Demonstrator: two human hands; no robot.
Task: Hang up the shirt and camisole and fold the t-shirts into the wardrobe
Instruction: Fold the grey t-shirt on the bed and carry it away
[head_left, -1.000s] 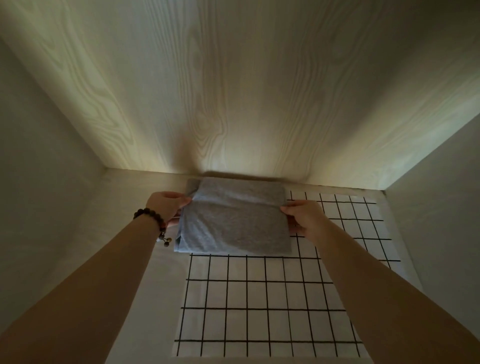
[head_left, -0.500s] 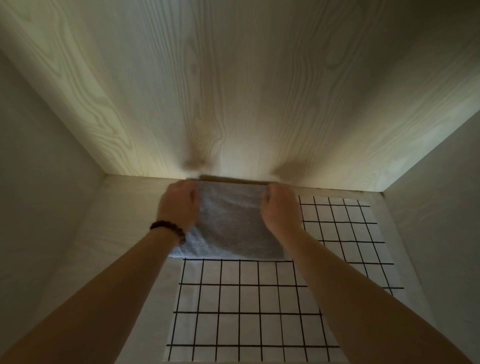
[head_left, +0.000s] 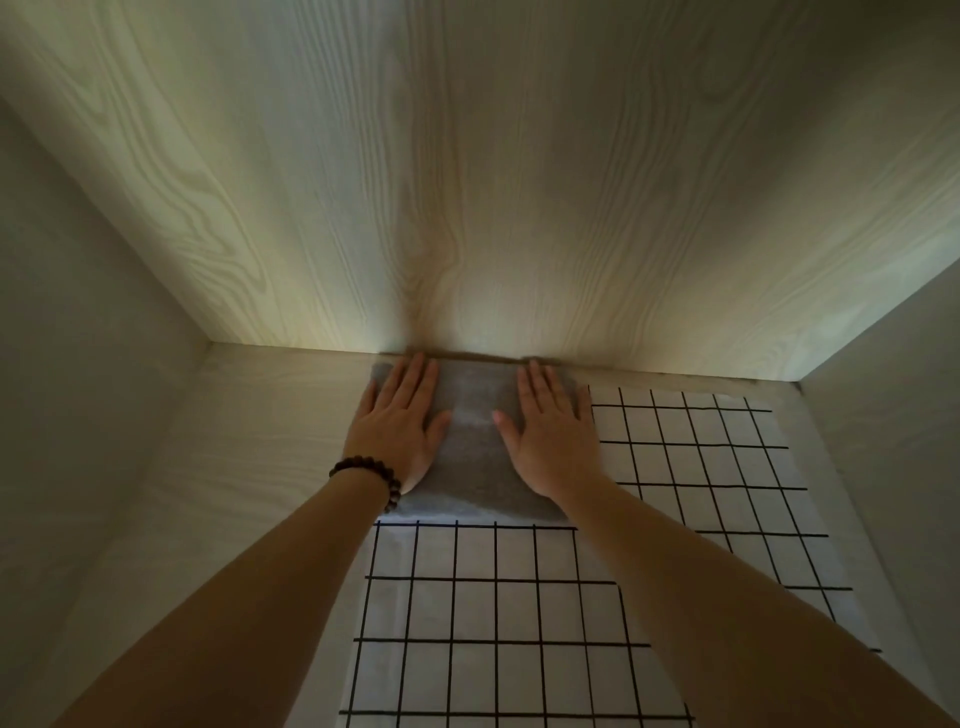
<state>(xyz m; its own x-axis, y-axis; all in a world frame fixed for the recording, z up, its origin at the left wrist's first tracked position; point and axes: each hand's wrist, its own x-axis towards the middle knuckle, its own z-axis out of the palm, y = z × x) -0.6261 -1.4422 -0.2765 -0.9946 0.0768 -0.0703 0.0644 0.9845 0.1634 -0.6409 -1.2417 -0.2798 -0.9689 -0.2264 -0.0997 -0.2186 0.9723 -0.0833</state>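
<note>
Left hand (head_left: 397, 431), right hand (head_left: 553, 436) flatten t-shirt (head_left: 478, 462) (against wall (head_left: 467, 208)).

Shelf (head_left: 249, 467): grid cloth (head_left: 493, 613), grey t-shirt (head_left: 475, 467)

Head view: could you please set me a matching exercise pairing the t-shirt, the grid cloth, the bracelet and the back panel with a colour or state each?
Column one:
1. t-shirt
2. grid cloth
3. bracelet
4. back panel

Column two:
A. pale wood grain
B. dark beads
C. grey, folded
D. white with black lines

Pairs: 1-C, 2-D, 3-B, 4-A
</note>
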